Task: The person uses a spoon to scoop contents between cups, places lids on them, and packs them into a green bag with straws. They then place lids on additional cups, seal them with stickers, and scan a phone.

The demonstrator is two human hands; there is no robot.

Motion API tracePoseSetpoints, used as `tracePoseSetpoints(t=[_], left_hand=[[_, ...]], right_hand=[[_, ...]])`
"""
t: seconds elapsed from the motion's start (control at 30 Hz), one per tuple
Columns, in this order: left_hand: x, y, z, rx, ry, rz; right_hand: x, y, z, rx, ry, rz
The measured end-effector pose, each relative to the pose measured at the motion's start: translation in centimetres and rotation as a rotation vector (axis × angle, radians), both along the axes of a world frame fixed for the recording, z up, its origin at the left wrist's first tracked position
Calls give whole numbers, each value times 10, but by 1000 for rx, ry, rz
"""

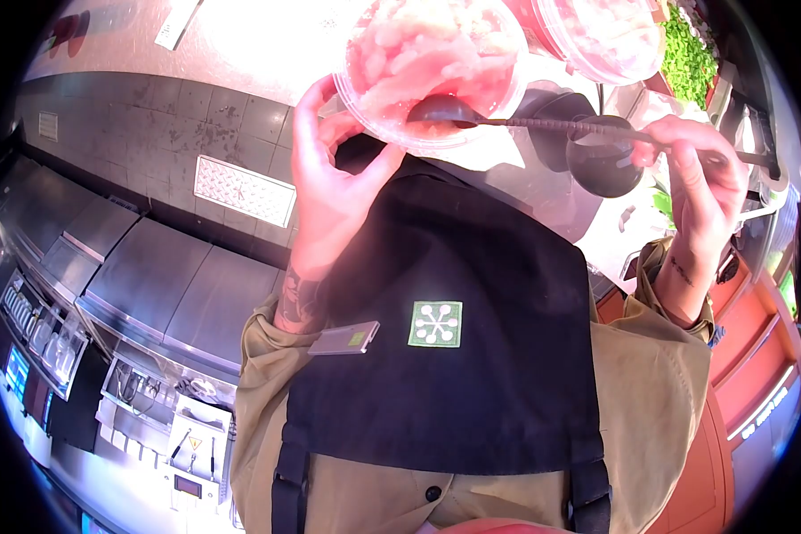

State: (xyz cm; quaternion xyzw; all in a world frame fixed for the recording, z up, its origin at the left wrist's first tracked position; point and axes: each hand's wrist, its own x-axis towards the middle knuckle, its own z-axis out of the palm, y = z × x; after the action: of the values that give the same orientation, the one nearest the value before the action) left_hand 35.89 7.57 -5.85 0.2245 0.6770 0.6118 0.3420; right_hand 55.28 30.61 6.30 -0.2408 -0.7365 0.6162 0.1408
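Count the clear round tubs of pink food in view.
2. The first tub is at the left hand; the second tub is further right, cut off by the picture's top edge. Others may be hidden out of view.

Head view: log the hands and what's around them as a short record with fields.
Left hand: holds the round tub by its near left side
Right hand: closed on the handle of the dark spoon
Spoon position: bowl end in the tub, at the near edge of the contents
Contents: chunky, pink-looking under strong glare
Beside: second tub to the right, then green leaves
Fill depth: cannot tell
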Motion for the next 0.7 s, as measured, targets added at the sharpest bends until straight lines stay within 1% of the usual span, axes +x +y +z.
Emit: tracePoseSetpoints(t=[0.17,0.2,0.3,0.4,0.53,0.67,0.7], left_hand=[[0,-1,-2,-14,15,-12],[0,0,-1,-11,22,-14],[-1,0,-1,1,29,-17],[-1,0,-1,11,16,-15],[-1,0,-2,3,25,-16],[-1,2,-1,2,33,-12],[0,2,-1,1,29,-10]], right_hand=[[7,10,-22,-194,77,-9],[10,13,-25,-200,76,14],[10,14,-30,-276,70,-41],[12,19,-35,-335,133,-33],[17,23,-29,-287,160,-46],[19,15,-5,-44,207,-16],[24,9,2,146,161,-51]])
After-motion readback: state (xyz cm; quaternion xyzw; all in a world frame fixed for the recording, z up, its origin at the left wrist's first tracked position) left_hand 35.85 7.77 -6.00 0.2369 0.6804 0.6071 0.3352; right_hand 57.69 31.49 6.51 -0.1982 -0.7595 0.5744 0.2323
